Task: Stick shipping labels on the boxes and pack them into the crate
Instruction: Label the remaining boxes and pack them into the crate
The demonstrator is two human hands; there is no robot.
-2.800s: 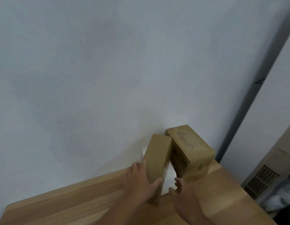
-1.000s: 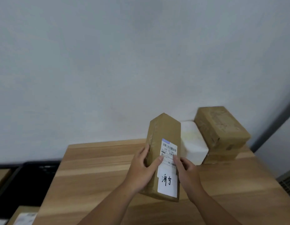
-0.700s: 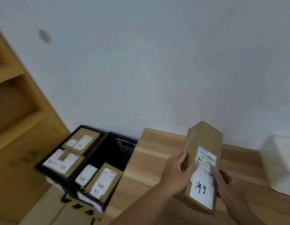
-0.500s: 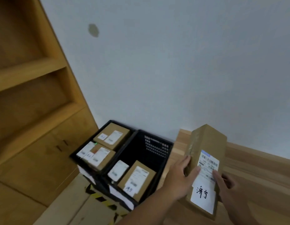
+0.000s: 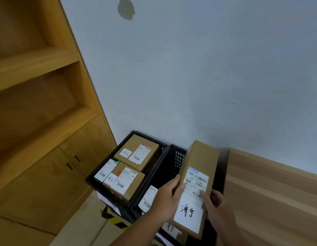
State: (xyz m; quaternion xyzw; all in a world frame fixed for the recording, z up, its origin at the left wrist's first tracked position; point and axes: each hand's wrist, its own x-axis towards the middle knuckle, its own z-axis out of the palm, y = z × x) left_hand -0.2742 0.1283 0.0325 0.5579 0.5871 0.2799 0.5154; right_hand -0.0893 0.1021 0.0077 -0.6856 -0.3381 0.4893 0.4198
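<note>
I hold a long brown cardboard box (image 5: 201, 157) with both hands above the right black crate (image 5: 172, 160). A white shipping label (image 5: 195, 183) and a white tag with handwriting (image 5: 188, 213) are stuck on the box's top face. My left hand (image 5: 167, 199) grips its left edge, thumb on the label. My right hand (image 5: 213, 203) grips its right edge, thumb on the label. The right crate contains labelled boxes (image 5: 148, 198), mostly hidden under my hands.
A second black crate (image 5: 126, 139) to the left holds several labelled brown boxes (image 5: 136, 153). The crates sit on cardboard boxes (image 5: 93, 226) with yellow-black tape. A wooden shelf unit with cabinet doors (image 5: 47, 166) stands at left. The wooden table (image 5: 271, 192) is at right.
I lifted the box from beside the other boxes on the table, turned left, and carried it off the table's left end to above the right crate.
</note>
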